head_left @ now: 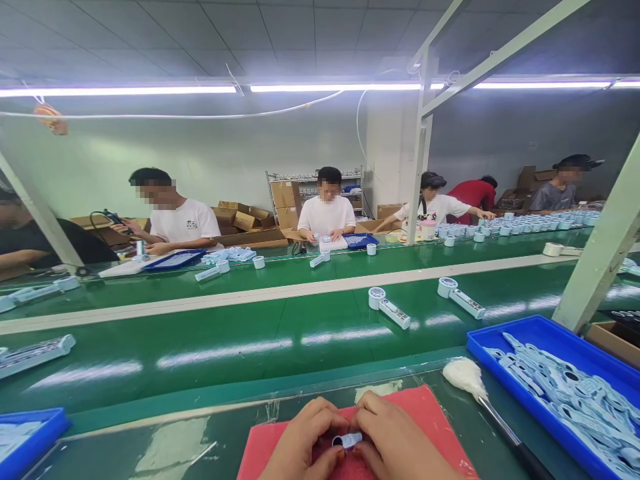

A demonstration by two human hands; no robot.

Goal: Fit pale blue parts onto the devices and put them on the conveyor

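Observation:
Over a red mat [425, 417] at the bottom centre, both my hands meet around a small light-blue plastic part [349, 440] with a dark round opening at its left end. My left hand [307, 440] pinches it from the left between thumb and fingers. From the right, the thumb and fingertips of my right hand [387, 437] close on its other end. The fingers of both hands hide some of the part.
A blue tray [480, 347] of light-blue parts lies right, beside a tool with a white-wrapped head [465, 379]. Another blue tray [55, 427] is at lower left. Assembled devices [395, 313] lie on the green conveyor [225, 333]. Several people sit across it. A metal post [600, 247] rises right.

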